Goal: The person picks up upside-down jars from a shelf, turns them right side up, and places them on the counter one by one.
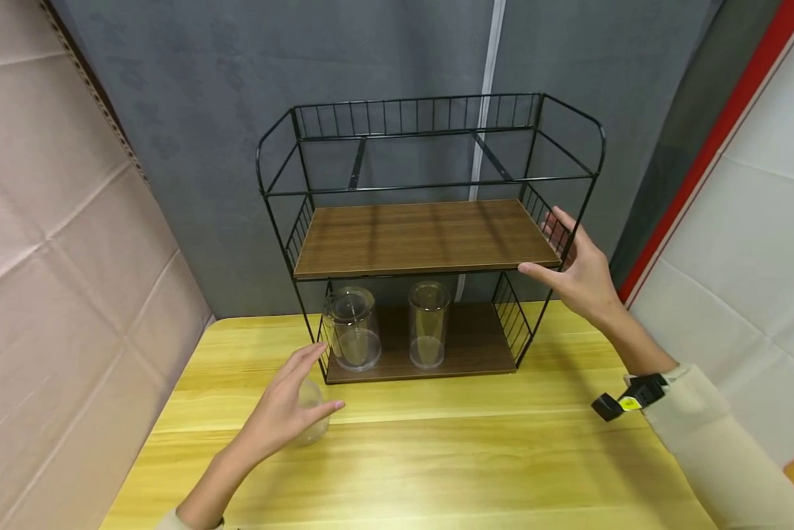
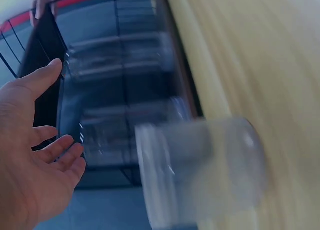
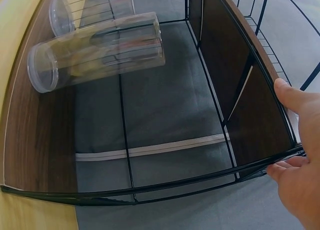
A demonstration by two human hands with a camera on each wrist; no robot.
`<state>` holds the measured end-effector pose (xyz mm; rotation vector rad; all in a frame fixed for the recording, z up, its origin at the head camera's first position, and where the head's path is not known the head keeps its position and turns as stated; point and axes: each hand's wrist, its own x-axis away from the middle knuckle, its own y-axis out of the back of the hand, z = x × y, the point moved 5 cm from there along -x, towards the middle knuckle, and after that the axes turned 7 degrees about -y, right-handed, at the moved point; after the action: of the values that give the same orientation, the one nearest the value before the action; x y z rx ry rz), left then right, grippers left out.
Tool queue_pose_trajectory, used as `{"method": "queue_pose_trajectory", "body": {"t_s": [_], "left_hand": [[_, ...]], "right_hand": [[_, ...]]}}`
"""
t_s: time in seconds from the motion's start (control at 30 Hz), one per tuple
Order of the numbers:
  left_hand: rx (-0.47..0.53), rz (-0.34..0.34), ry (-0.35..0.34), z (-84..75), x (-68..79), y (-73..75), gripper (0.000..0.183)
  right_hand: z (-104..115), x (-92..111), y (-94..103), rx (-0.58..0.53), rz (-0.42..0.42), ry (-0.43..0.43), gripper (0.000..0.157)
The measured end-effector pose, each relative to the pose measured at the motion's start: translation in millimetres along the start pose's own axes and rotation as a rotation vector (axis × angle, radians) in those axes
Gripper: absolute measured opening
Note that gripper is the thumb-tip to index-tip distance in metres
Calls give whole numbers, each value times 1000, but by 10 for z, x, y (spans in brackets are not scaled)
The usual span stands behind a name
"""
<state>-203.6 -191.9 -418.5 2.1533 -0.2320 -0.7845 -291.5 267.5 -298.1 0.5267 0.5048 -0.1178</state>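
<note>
Standing in the head view's centre on a yellow wooden tabletop [image 1: 430,456] is a black metal wire rack with brown wooden boards [image 1: 430,235]. The person's right hand [image 1: 579,276], at three to four o'clock from the rack's middle, grips the front corner of the upper board, thumb along its front edge and fingers beyond the wire side. On the lower board [image 1: 393,346], toward six o'clock, stand two clear plastic cylindrical jars, one at left [image 1: 352,327] and one at right [image 1: 429,324], upright and apart. Out at seven to eight o'clock, the left hand [image 1: 280,419] is spread, holding nothing, with a third clear plastic cylindrical jar [image 1: 312,394] upright on the tabletop just beside it. A grey fabric backdrop [image 1: 397,51] hangs at twelve o'clock.

In the left wrist view, turned sideways and partly blurred, the left hand lies at eight to nine o'clock, its fingers loosely bent; a gap separates them from the third jar at four o'clock.

In the right wrist view, the right hand is at three to four o'clock, its thumb on the upper board's edge and fingertips at the corner bar; the rack's two jars show at eleven o'clock.
</note>
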Motion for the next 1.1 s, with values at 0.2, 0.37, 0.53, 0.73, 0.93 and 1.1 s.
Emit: {"method": "queue_pose_trajectory", "body": {"t_s": [0.2, 0.37, 0.53, 0.73, 0.93, 1.1], "left_hand": [[79, -4, 10, -218, -222, -93, 95], [154, -40, 9, -331, -404, -187, 93], [222, -37, 24, -388, -558, -310, 95], [262, -52, 48, -423, -744, -456, 94], [261, -82, 88, -429, -957, -617, 96], [276, -82, 143, -422, -1128, -722, 98]], "right_hand": [[-3, -9, -5, 9, -24, 6, 99], [7, -20, -26, 7, -34, 16, 96], [18, -6, -29, 8, -33, 9, 97], [-11, -11, -12, 35, -43, 2, 99], [7, -3, 0, 34, -47, 12, 99], [22, 4, 4, 29, -44, 15, 98]]}}
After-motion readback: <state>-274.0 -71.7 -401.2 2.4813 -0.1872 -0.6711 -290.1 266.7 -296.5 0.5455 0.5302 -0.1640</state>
